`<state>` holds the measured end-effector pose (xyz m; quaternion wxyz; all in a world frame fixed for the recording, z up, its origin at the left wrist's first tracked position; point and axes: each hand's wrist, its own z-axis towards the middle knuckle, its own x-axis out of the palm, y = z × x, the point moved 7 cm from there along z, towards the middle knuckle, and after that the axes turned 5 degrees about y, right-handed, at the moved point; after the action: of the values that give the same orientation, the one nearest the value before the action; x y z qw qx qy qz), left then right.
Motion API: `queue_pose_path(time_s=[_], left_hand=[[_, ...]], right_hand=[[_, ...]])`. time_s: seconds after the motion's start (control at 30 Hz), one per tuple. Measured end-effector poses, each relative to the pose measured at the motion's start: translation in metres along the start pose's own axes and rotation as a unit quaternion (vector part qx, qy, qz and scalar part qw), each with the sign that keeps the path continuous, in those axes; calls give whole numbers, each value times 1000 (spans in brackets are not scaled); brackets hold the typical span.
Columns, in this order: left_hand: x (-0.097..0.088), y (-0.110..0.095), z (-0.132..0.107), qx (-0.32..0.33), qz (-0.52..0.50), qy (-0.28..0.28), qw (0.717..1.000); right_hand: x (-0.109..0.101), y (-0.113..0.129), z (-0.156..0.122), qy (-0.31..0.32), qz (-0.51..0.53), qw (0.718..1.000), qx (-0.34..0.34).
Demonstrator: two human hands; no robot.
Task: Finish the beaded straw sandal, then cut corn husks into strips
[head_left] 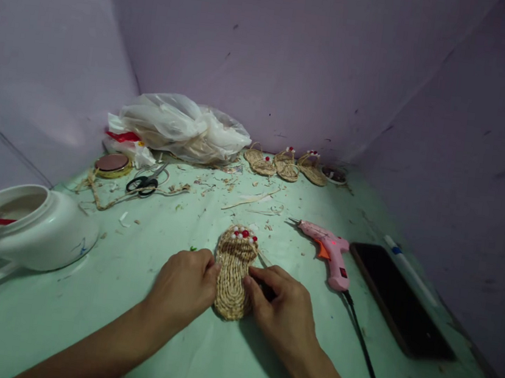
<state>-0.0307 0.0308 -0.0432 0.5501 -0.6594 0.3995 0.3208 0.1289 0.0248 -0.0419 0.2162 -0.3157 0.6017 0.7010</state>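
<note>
A small woven straw slipper (233,278) lies on the green tabletop, its toe end pointing away from me. Red and white beads (245,235) decorate the strap across its toe. My left hand (188,280) is closed against the slipper's left edge, thumb and curled fingers pressed to it. From the other side, my right hand (282,300) pinches the right edge between thumb and fingers. A thin pale strand (264,258) sticks out by the right fingertips; whether they grip it I cannot tell.
Right of the slipper lies a pink glue gun (330,251) with a black cord, beside a phone (400,299) and a pen (408,266). At left stand a white pot (40,230) and scissors (145,184). Behind are a plastic bag (181,128) and several straw slippers (286,167).
</note>
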Motion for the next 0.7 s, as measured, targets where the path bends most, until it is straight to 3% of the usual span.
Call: queue_pose_path(time_s=[0.2, 0.43, 0.7], left_hand=[[4, -1, -1, 1, -24, -15, 1000], [10, -4, 4, 56, -20, -15, 998], [11, -10, 6, 98, 27, -30, 994]], right_hand=[[3, -8, 3, -9, 27, 999, 44], [10, -9, 8, 28, 68, 997, 16], [11, 3, 9, 4, 66, 997, -37]])
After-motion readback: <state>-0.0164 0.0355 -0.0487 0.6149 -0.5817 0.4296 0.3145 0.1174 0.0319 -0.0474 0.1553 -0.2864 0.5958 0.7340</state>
